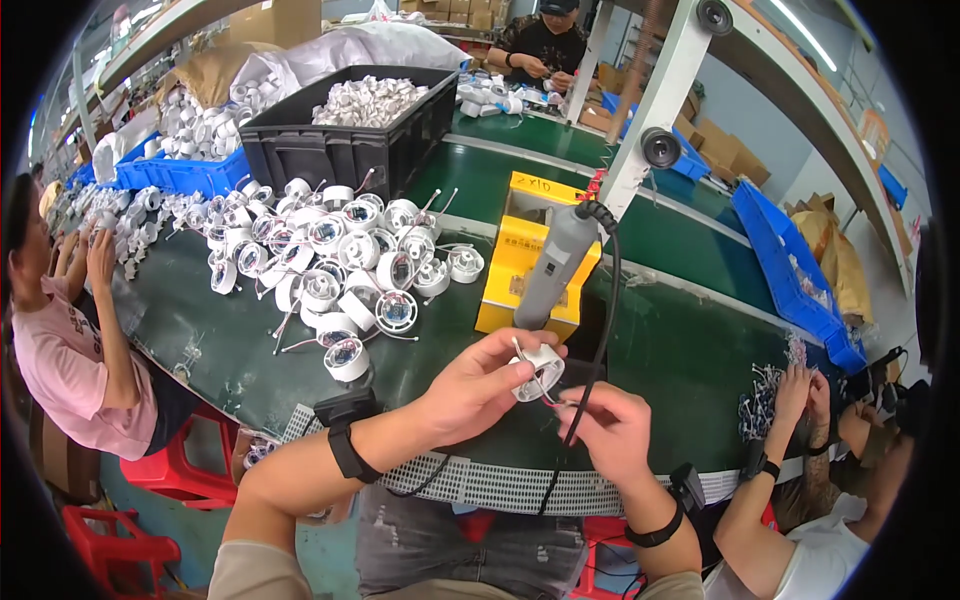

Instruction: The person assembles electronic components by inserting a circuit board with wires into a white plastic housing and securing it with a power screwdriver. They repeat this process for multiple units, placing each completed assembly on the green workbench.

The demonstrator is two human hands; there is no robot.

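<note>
In my left hand I grip a round white plastic housing, fingers and thumb closed on its rim. Thin wires come out of it toward my right hand, whose thumb and fingers pinch near the wire ends. Just beyond my hands stands a yellow box-shaped stand. A grey electric screwdriver with a black cable leans against it, and the cable runs down past my right hand. To the left lies a heap of similar white housings with wires and round inserts.
A black crate of small white parts and a blue bin stand at the far left. A metal post rises behind the stand. Blue trays line the right. Co-workers sit left, right and across the green conveyor table.
</note>
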